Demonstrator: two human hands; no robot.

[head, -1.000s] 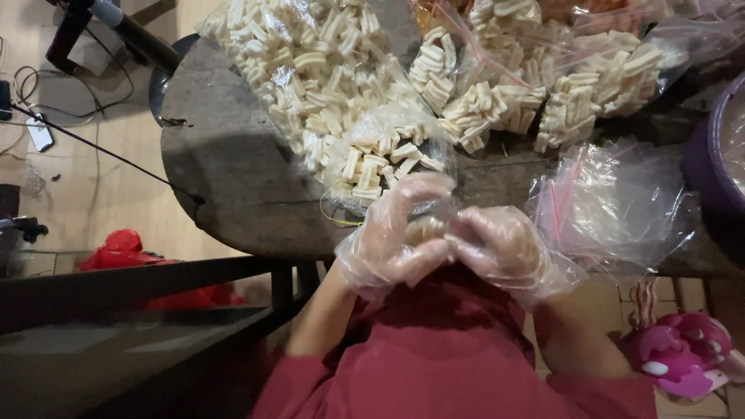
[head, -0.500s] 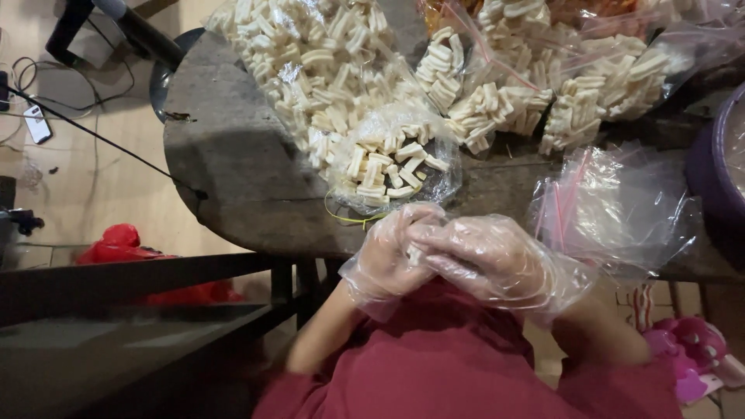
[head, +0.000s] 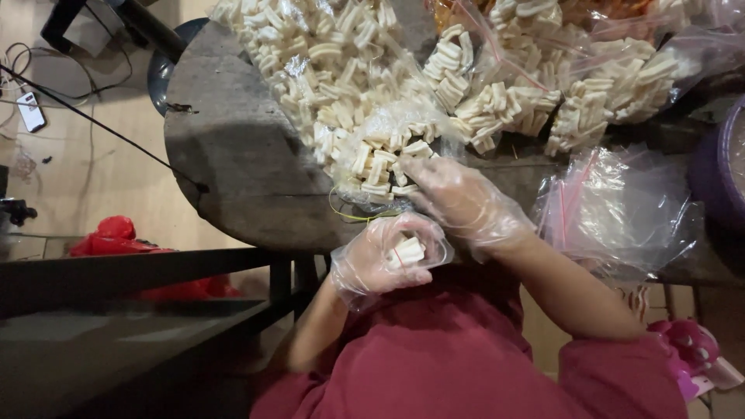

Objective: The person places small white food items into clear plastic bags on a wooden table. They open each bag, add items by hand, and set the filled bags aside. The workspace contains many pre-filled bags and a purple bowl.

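Both my hands wear thin clear plastic gloves. My left hand point(head: 384, 262) is curled around a small clear bag holding a few pale ridged snack pieces point(head: 407, 251), held just off the table's near edge. My right hand point(head: 464, 203) reaches forward with fingers spread onto an open clear bag of the same pale pieces point(head: 380, 159) lying on the dark round table point(head: 233, 167). A yellow rubber band point(head: 349, 213) lies on the table beside that bag.
Larger heaps of pale pieces in clear bags point(head: 543, 93) cover the far table. Empty clear bags with red strips point(head: 621, 206) lie at right, beside a purple bowl point(head: 725, 167). A phone point(head: 31, 112) and cables lie on the floor at left, a red bag point(head: 116, 237) below.
My hands were together at the table edge around the small bag. Now my right hand has moved forward to the open bag, while my left hand keeps the small bag.
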